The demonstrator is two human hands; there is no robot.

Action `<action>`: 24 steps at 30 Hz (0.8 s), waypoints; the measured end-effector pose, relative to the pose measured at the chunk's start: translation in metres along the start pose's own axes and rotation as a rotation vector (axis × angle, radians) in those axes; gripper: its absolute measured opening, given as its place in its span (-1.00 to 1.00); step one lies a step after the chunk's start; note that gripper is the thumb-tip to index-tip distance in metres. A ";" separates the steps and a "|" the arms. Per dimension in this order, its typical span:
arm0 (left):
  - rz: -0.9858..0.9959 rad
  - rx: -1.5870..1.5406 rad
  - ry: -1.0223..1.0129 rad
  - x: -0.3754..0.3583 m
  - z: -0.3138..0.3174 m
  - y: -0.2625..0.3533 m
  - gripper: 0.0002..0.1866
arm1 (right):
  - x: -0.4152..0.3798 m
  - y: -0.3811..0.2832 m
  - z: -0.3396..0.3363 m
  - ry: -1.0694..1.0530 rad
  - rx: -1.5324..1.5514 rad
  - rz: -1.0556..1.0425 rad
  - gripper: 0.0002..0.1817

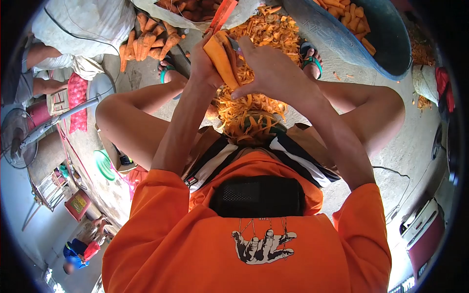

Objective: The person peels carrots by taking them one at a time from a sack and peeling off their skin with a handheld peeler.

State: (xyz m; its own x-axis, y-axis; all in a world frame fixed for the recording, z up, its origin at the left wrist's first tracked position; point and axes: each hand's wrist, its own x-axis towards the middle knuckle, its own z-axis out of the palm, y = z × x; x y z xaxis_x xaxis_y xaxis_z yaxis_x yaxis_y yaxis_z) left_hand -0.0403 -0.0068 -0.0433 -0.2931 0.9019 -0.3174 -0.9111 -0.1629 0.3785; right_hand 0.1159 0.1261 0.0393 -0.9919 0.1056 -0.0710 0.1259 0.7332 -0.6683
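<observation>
1. Between the raised knees, out in front of the chest, the left hand (205, 61) grips a carrot (222, 61) with its fingers wrapped tight round it; the right hand (271, 68) is closed on a peeler (233, 45), whose blade end lies against the carrot's upper part, most of the tool hidden by the fingers
2. Judging by how things lie, the work is well along but not done: the carrot's facing side looks smooth and bright, so this piece seems mostly peeled; a deep heap of peelings (254, 63) covers the floor under the hands and spills toward the lap; a blue tub (386, 53) at upper right holds many peeled carrots (349, 17)
3. Left to do, as I read it: a pile of unpeeled carrots (149, 41) by a white sack (88, 24) at upper left
4. Around: sandalled feet (168, 73) on the concrete, a red mesh bag (76, 100), a standing fan (22, 139) at the left edge, and another person in blue (78, 251) far off at lower left
5. Nothing stands between the hands and the carrot; the peelings crowd the feet, and the tub sits near the right knee
</observation>
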 end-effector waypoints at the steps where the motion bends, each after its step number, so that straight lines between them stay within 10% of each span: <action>1: -0.004 0.000 0.003 0.000 -0.001 0.000 -0.59 | 0.000 -0.001 0.000 -0.005 -0.006 0.006 -0.07; 24: 0.141 -0.084 0.036 0.001 0.007 0.010 -0.67 | -0.001 0.007 0.011 0.012 -0.001 0.002 -0.09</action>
State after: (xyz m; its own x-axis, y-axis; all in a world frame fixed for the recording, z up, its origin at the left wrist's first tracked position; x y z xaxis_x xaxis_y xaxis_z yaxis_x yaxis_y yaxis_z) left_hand -0.0473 -0.0042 -0.0338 -0.4290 0.8527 -0.2979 -0.8807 -0.3215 0.3479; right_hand 0.1177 0.1237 0.0268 -0.9913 0.1154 -0.0635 0.1281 0.7339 -0.6671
